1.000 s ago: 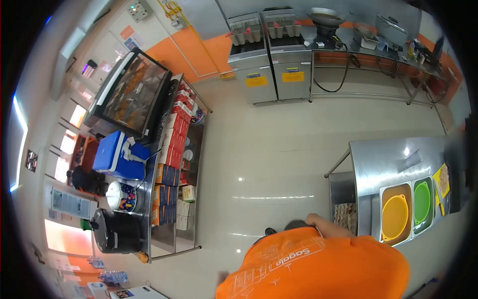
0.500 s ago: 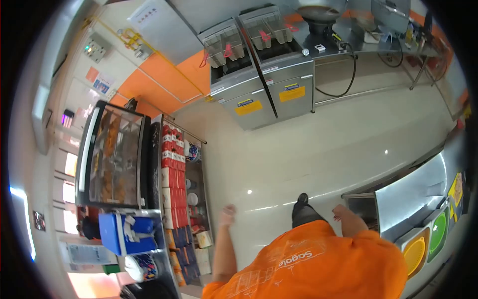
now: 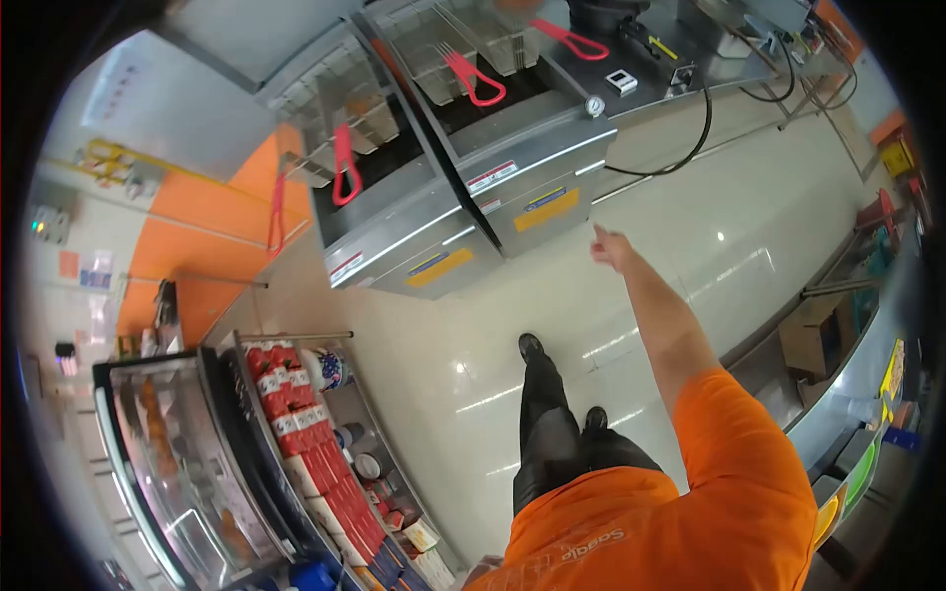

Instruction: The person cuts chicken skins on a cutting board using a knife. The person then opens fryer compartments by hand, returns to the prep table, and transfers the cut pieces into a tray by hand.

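Note:
My right hand (image 3: 611, 246) is stretched forward over the floor, just short of the fryer's front panel. It holds nothing, with at least one finger extended and the others partly curled. Low in the view, only a sliver of my left hand (image 3: 480, 569) shows beside my orange shirt, its fingers hidden. Ahead stand two steel deep fryers, a left fryer (image 3: 394, 246) and a right fryer (image 3: 532, 163). Wire fry baskets (image 3: 448, 74) rest on them, with red handles (image 3: 474, 79) pointing toward me.
Red and white boxes (image 3: 313, 438) fill a steel shelf on the left, beside a glass food warmer (image 3: 182, 473). Right of the fryers runs a steel table (image 3: 680, 74) with a hanging black hose (image 3: 702, 138). A cardboard box (image 3: 816, 337) sits under the right-hand counter.
I have stepped closer to the fryers, which appear larger. My right hand has reached forward from beside my body; my left has dropped back to the bottom edge.

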Available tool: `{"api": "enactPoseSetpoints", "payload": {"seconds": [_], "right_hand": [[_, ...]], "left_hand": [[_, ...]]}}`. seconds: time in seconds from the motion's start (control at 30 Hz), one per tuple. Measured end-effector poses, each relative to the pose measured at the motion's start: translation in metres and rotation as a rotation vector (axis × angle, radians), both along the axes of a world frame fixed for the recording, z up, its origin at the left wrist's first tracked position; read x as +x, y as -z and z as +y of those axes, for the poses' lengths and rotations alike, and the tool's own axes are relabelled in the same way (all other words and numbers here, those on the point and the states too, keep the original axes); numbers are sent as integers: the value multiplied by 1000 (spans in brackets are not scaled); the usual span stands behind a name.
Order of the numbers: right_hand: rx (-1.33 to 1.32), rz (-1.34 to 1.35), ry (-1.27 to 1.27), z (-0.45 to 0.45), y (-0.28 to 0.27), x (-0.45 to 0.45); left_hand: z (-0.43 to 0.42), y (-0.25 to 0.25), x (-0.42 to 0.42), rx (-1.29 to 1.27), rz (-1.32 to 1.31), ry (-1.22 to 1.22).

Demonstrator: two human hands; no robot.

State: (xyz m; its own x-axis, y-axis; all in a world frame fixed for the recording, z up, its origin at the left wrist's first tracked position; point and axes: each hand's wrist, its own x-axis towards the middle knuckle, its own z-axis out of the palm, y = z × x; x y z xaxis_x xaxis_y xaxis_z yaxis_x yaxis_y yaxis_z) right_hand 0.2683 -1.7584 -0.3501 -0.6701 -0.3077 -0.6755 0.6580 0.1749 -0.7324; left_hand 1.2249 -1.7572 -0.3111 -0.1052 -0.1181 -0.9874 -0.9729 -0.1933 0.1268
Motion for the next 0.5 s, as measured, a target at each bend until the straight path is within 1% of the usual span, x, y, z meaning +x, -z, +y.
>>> {"api": "enactPoseSetpoints", "payload": {"seconds": [0.07,0.1,0.13,0.17,0.2,0.23,0.27,0.3,0.33,0.4,0.47,0.5], "right_hand": [[-50,-12,169,-53,-8,-46],[-78,-5,267,-74,-3,-71],[-107,-1,365,-92,5,-92],[-136,0,470,-106,14,-107],[-225,-5,552,-116,25,-117],[-314,-4,642,-121,34,-125],[-404,1,728,-126,38,-131],[-475,-5,755,-128,29,-127],[-488,0,749,-127,24,-125],[-525,-1,722,-125,25,-121],[-511,-31,745,-127,31,-121],[-504,-43,763,-127,34,-123]], "left_hand": [[-54,27,-30,84,-9,-148],[-83,44,-47,164,-4,-274],[-115,54,-63,322,3,-459],[-149,71,-95,152,21,-325],[-186,65,-142,66,28,-315],[-218,56,-180,24,45,-340],[-244,33,-227,-8,67,-363],[-268,28,-256,1,97,-351],[-290,18,-281,7,128,-345],[-319,6,-302,5,141,-310],[-340,15,-306,-9,111,-246],[-346,14,-314,-23,43,-140]]}}
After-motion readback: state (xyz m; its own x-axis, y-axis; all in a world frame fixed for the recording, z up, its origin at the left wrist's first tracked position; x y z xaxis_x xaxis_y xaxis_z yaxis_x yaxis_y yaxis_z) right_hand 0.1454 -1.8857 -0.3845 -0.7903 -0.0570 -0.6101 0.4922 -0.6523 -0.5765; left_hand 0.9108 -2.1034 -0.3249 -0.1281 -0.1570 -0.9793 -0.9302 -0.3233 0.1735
